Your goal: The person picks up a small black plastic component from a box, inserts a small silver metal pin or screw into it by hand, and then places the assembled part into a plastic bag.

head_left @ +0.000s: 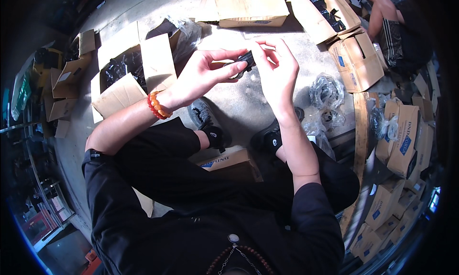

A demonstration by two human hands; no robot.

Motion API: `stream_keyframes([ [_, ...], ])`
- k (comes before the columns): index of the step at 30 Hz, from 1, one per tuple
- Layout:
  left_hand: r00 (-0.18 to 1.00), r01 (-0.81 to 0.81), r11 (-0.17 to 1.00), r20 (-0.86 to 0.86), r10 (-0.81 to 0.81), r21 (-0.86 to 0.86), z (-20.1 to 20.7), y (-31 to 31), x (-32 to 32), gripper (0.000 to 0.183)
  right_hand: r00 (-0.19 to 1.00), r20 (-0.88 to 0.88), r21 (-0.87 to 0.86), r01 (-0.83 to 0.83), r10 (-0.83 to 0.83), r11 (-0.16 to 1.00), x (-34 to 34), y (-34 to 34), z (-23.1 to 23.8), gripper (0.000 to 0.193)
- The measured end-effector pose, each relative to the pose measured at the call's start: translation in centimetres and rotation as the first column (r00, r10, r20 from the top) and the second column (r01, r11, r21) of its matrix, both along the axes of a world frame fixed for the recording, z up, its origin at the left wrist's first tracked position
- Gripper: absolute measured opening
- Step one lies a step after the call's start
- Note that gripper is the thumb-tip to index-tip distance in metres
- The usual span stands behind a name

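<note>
A small, dark, glossy part (246, 61) is raised between my two hands, above the concrete floor. My left hand (210, 67), with red and amber bead bracelets at the wrist, pinches the part between thumb and fingers. From the other side, my right hand (278, 67) closes thumb and forefinger at the part's right end, its other fingers loosely curled. Fingers cover much of the part, so its exact kind is unclear. To the left of my hands stands an open carton (160, 60) holding many black pieces (125, 69).
Another open carton (306, 19) at far right holds black parts, with a closed carton (356, 64) nearer. Clear plastic bags (327, 91) lie on the floor beside a wooden beam (359, 131). Stacked cartons (401, 136) line the right. A seated person (399, 36) is at upper right.
</note>
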State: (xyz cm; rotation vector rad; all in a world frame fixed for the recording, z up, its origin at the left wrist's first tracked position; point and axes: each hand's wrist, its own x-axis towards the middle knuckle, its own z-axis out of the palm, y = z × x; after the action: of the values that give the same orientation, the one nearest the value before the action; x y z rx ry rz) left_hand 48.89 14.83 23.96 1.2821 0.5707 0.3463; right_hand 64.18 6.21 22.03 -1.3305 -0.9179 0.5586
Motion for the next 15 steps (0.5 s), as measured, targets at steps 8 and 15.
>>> stream_keyframes([
  [8, 0.998, -0.034, 0.999, 0.048, 0.034, 0.007, -1.0, 0.9, -0.2, 0.038, 0.998, 0.056, 0.158, 0.032, -0.041, 0.987, 0.8, 0.7, -0.2, 0.010],
  [15, 0.985, -0.090, 0.991, 0.135, 0.104, -0.102, -0.5, 2.0, -0.5, 0.041, 0.774, 0.607, 0.318, -0.029, -0.180, 0.947, 0.9, 0.6, -0.5, 0.024],
])
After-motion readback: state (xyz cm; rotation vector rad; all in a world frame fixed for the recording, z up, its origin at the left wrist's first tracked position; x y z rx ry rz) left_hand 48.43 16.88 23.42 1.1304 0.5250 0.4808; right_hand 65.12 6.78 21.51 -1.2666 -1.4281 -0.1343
